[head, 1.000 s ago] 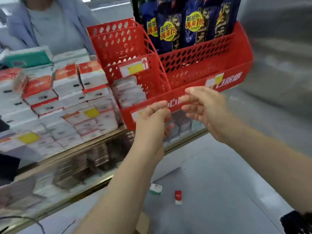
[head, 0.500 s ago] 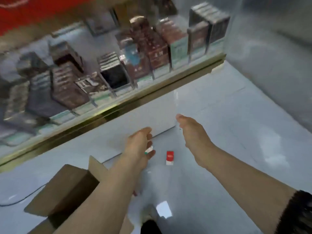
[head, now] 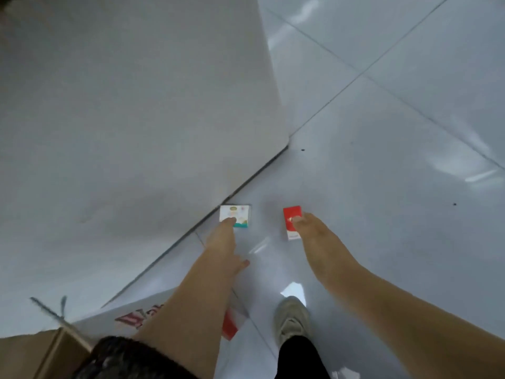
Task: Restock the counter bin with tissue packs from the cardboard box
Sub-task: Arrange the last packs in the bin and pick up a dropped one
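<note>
Two small tissue packs lie on the glossy floor beside the counter's foot. The white pack with a teal edge [head: 238,214] has the fingertips of my left hand [head: 222,243] touching its near side. The red pack [head: 291,216] lies a little to the right, and the fingertips of my right hand [head: 313,235] rest on its near half. Both hands reach down with fingers stretched out, and neither has closed around a pack. The cardboard box [head: 30,354] shows only as a brown corner at the bottom left. The counter bin is out of view.
The white counter base [head: 131,110] fills the left and upper view, its foot running diagonally just behind the packs. Another red and white pack [head: 229,328] lies under my left forearm. My shoe [head: 291,318] stands on the tiled floor [head: 396,132] below the red pack.
The view dropped from the red counter bin past the glass case to the floor. Both hands came down from the bin's front and now touch the two packs.
</note>
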